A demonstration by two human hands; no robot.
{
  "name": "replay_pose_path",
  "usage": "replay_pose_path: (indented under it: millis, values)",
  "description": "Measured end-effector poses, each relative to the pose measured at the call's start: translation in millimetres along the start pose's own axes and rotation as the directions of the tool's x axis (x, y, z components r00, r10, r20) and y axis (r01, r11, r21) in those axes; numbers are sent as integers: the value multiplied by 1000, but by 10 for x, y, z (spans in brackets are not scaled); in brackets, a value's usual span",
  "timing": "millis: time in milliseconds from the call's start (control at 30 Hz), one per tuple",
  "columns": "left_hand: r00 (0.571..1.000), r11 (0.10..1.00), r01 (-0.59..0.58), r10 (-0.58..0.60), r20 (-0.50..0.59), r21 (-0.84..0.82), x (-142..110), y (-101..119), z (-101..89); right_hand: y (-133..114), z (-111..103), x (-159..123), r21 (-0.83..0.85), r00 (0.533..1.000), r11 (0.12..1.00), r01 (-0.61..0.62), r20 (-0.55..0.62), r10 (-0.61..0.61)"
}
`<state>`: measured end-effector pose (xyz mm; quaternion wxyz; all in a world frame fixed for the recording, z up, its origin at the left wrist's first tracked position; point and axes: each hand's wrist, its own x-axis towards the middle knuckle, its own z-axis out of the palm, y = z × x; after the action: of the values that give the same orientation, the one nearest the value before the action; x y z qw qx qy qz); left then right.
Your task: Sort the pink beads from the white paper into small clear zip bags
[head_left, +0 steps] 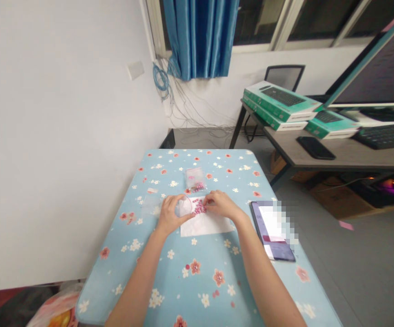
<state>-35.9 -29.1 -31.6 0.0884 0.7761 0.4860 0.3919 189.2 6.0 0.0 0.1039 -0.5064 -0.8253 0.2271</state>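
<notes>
My left hand [171, 214] grips a small clear round plastic cup [184, 206] by its side, just above a white paper sheet [204, 225]. A small heap of pink beads [199, 206] lies on the sheet's top edge, between the cup and my right hand [220, 204]. Fingers of my right hand rest at the heap's right side; whether they pinch any beads is hidden. Behind the heap lies a clear plastic bag [194, 178] holding more pink beads. An almost invisible clear bag [151, 204] lies left of my left hand.
Everything lies on a blue floral tablecloth [183, 272]. A smartphone [273, 231] with a lit, pixelated screen lies to the right. A white wall [64, 136] runs along the left side. Beyond stands a desk [319, 156] with green boxes, a black phone, a keyboard and a monitor.
</notes>
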Motion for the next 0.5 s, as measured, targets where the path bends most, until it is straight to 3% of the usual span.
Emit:
replay_pose_path:
  millis: [267, 500]
  values:
    - [1000, 999, 16, -16, 11, -29, 4, 12, -6, -1, -46, -22, -40, 999, 999, -36, -11, 36]
    - [1000, 1000, 10, -10, 8, -24, 7, 13, -6, 4, -18, -15, -22, 1000, 1000, 4, 29, -3]
